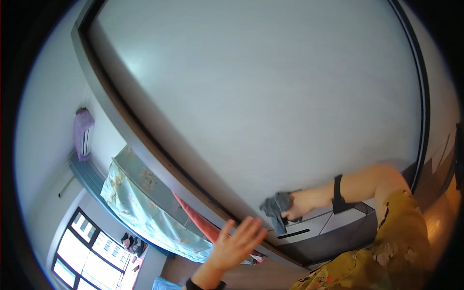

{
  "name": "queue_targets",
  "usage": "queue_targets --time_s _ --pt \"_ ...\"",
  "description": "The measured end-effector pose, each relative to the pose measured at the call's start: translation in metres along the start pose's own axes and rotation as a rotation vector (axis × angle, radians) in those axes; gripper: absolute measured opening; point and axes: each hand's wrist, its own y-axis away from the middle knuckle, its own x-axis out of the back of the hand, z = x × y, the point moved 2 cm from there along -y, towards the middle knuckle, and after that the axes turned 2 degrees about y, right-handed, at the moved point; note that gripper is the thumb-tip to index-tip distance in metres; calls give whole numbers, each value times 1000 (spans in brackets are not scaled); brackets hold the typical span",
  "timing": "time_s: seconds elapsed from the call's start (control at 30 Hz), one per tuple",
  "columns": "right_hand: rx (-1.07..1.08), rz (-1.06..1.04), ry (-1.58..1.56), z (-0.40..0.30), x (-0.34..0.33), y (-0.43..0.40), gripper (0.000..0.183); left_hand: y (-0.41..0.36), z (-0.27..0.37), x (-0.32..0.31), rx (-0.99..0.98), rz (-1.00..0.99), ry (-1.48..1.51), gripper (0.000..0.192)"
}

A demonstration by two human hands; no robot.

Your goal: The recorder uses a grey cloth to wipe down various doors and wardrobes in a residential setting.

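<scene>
A grey cloth [278, 210] is bunched in my right hand [298, 208], which presses it against the lower part of a large pale panel [275, 98]. A black strap circles my right forearm. My left hand [237, 246] is raised with its fingers apart, holding nothing. It appears in front of the panel's brown frame edge [170, 165]; whether it touches the frame I cannot tell. A slim dark handle [293, 233] lies just below the cloth.
A pale floral cloth [145, 206] and a red cloth [197, 221] hang beyond the frame. A window [94, 253], a blue curtain [108, 206] and a purple-covered air conditioner [84, 134] are at the left. A thin cable [362, 224] is near my right arm.
</scene>
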Motion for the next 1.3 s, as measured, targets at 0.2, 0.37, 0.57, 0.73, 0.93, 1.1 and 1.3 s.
queue_targets --time_s 0.2,0.37,0.57,0.73,0.93,1.1,1.3 --pt "732 177 1328 -101 169 -88 18 1 -146 21 627 349 -127 62" --pt "431 716 1684 -224 303 -91 50 -19 -200 -11 904 945 206 79" --pt "173 1493 1017 -311 376 -81 51 -36 -182 -5 885 1059 369 82" --pt "554 1199 268 -329 325 -161 54 -31 -187 -23 1000 1134 508 98" --pt "403 1138 1472 -266 202 -183 43 -48 -184 -24 970 1134 577 95" --pt "393 907 1432 -242 155 -158 47 -39 -193 -49 842 1143 624 68" --pt "524 860 1501 -231 154 -150 35 -41 -185 -24 750 1214 648 60"
